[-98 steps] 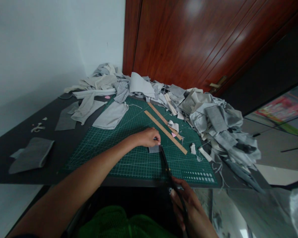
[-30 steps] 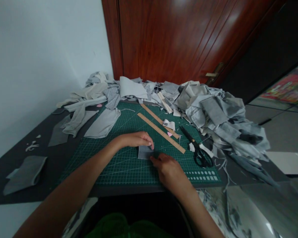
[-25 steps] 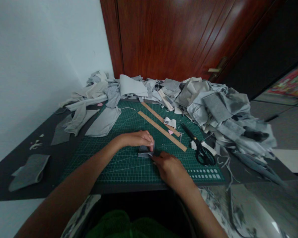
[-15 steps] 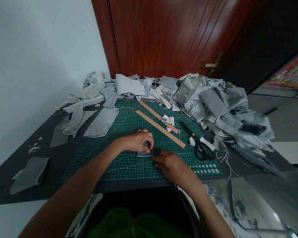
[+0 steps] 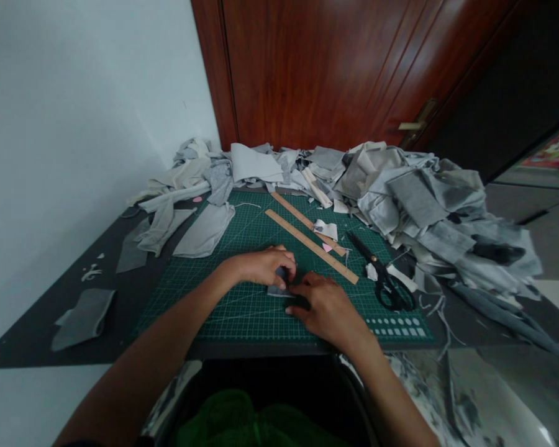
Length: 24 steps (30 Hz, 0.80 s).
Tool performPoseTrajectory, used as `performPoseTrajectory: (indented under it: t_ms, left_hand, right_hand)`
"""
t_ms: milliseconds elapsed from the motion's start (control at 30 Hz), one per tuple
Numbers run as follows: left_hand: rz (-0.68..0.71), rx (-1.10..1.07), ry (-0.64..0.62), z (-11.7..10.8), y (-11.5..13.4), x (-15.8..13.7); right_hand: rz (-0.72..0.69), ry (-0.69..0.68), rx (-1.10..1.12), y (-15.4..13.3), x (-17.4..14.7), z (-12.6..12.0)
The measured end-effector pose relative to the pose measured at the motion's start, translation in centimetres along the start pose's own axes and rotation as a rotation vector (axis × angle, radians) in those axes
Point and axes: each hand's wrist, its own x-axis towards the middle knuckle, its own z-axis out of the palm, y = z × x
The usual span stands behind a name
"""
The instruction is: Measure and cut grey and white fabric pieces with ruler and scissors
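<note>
A small piece of dark grey fabric [image 5: 276, 290] lies on the green cutting mat [image 5: 242, 320], partly hidden under my fingers. My left hand [image 5: 268, 267] comes from the left with fingers curled and closed on the fabric, thumb pressed low on it. At the fabric's right edge is my right hand [image 5: 321, 304]. Its forefinger reaches the cloth, while the thumb is apart from it, lower on the mat, with a gap between them.
Two wooden rulers [image 5: 312, 246] lie beyond my hands. Black scissors [image 5: 382, 273] rest to the right. A large heap of grey fabric scraps [image 5: 414, 192] fills the right and back. A folded grey cloth [image 5: 86, 316] lies on the dark table at left.
My right thumb has parted from the forefinger, which has moved up onto the fabric's edge beside my left fingers. My left hand keeps its hold. The whole view has shifted slightly.
</note>
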Motion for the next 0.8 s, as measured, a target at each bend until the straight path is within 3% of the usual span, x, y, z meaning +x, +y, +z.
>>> performPoseTrajectory:
  t_ms: [133,267,333,667,800]
  left_hand:
    - [-0.131,0.096,0.055,-0.3,0.4,-0.9]
    - [-0.233,0.149,0.077,-0.2,0.4,-1.2]
    - [-0.237,0.148,0.072,-0.1,0.0,-1.1]
    - [-0.027,0.224,0.378,1.5,-0.3,0.2]
    - [0.026,0.192,0.315,1.5,0.0,0.4]
  right_hand:
    - [0.042,0.085,-0.155,-1.8,0.1,1.4]
    - [-0.126,0.136,-0.129,-2.4,0.4,3.0]
    - [-0.125,0.127,-0.102,-2.0,0.6,3.3]
    - [-0.113,0.107,-0.023,1.8,0.6,1.4]
    - [-0.095,0.134,-0.028,2.7,0.7,1.5]
